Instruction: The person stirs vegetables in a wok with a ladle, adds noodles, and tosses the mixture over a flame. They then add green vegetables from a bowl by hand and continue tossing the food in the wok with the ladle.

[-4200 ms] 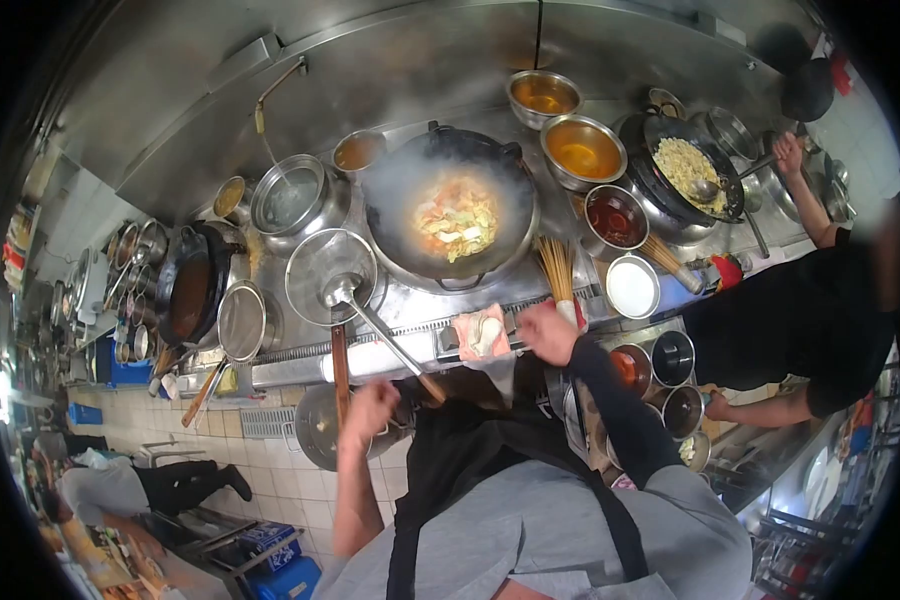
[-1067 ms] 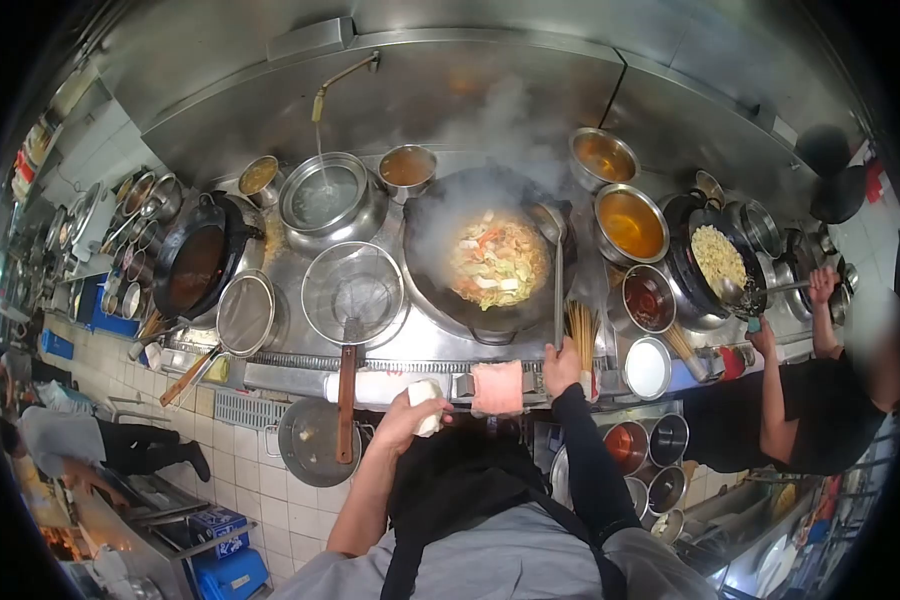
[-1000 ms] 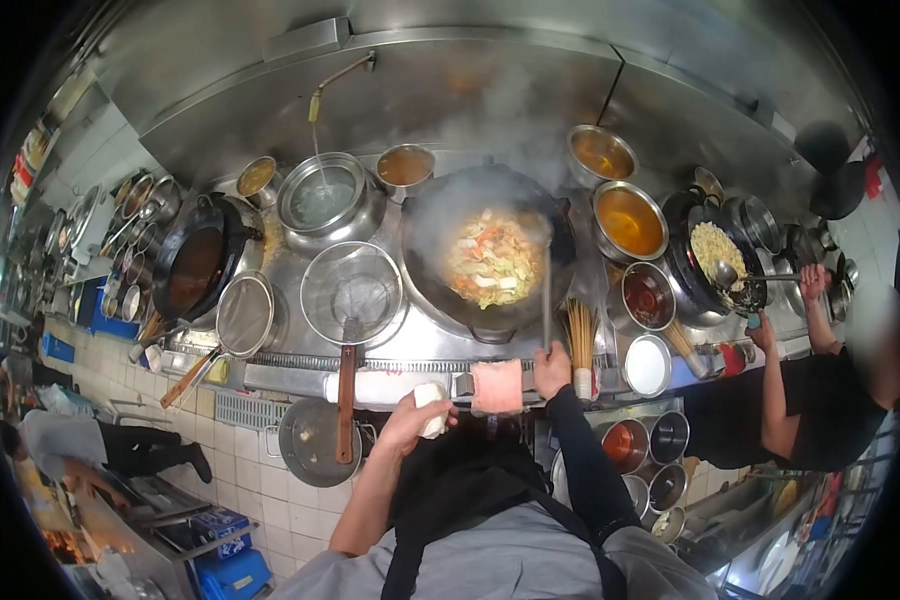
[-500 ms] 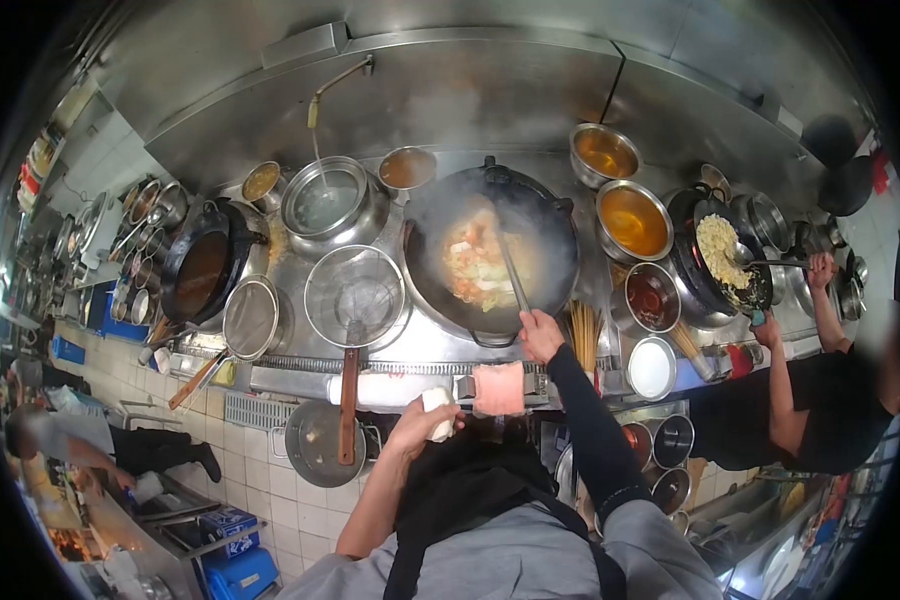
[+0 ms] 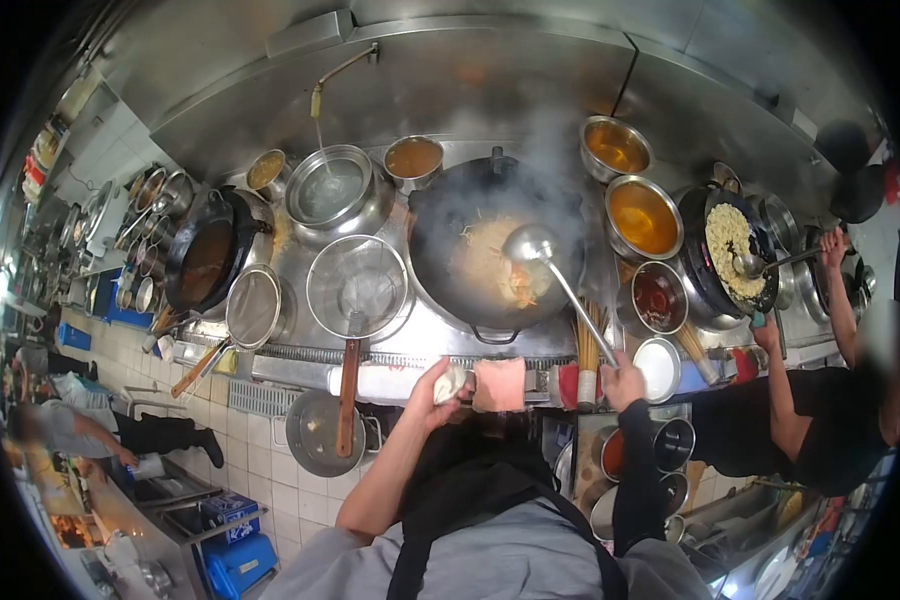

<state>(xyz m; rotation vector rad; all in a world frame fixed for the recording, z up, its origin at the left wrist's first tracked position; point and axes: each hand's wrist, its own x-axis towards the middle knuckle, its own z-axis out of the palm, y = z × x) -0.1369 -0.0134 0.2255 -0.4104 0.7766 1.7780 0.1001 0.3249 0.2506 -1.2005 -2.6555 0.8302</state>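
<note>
My right hand point(image 5: 625, 381) is wrapped round the handle of a metal ladle point(image 5: 530, 243), near the counter's front edge. The ladle's bowl overlaps the right side of the food point(image 5: 485, 260), a pale mix with orange strips, in a large black wok point(image 5: 440, 285). Steam rises and blurs part of that food. Closed on a bunched white cloth point(image 5: 450, 384), my left hand point(image 5: 430, 400) is at the counter edge in front of the wok. Just right of it a folded pink cloth point(image 5: 499, 385) hangs over the edge.
Left of the wok are a mesh strainer point(image 5: 358, 285) and a water pot point(image 5: 330, 195) under a running tap. On the right stand bowls of amber liquid point(image 5: 643, 215), red sauce point(image 5: 659, 297) and a bamboo brush point(image 5: 586, 345). Beyond, another person's hands point(image 5: 832, 247) work a second wok point(image 5: 698, 270).
My right hand has moved right and back towards me. The ladle has swung from the middle of the food to its right side. My left hand, still with the cloth, is slightly higher in view.
</note>
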